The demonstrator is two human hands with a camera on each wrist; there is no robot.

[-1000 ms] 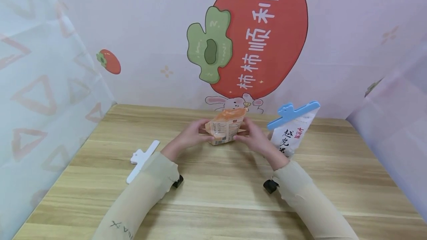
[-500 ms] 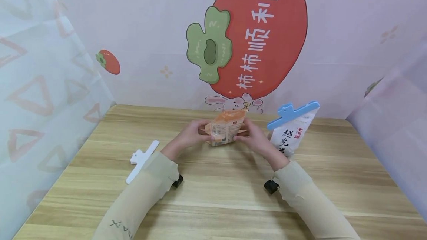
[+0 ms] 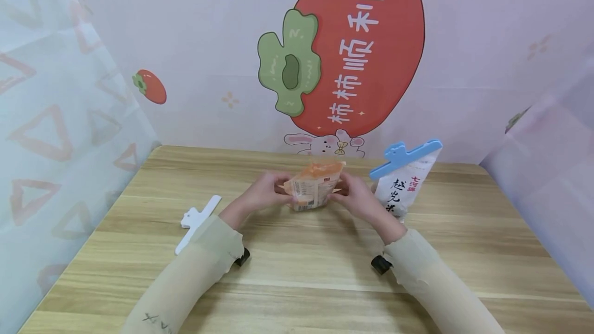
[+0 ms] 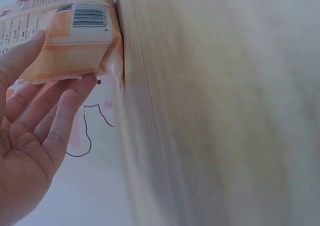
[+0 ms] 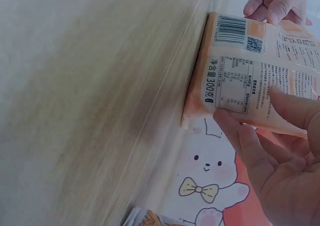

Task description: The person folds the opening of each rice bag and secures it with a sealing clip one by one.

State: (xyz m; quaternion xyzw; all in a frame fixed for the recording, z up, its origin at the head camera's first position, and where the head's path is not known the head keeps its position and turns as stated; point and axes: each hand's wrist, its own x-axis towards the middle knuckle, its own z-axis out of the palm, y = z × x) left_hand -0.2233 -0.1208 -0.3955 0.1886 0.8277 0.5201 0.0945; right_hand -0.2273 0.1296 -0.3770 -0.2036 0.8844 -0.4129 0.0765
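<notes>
- I see a wood-grain desk (image 3: 301, 282) under an orange-and-white printed plastic packet (image 3: 314, 189); behind the packet rises a pale wall sheet (image 3: 199, 40) with red persimmons.
- The left hand (image 3: 269, 189) and right hand (image 3: 356, 196) hold the packet from either side, thumbs on its front, fingers behind; it stands roughly upright between them, and I can't tell whether its base bears weight.
- Only my head view gives me the white plastic clip (image 3: 197, 221), left of the packet and nearer me.
- My right wrist view alone lets me read "300克".
- The desk's back edge runs near, behind the packet; bare wood stretches before it; a white bag (image 3: 400, 189) under a light-blue plastic clip (image 3: 405, 159) stands to its right.
</notes>
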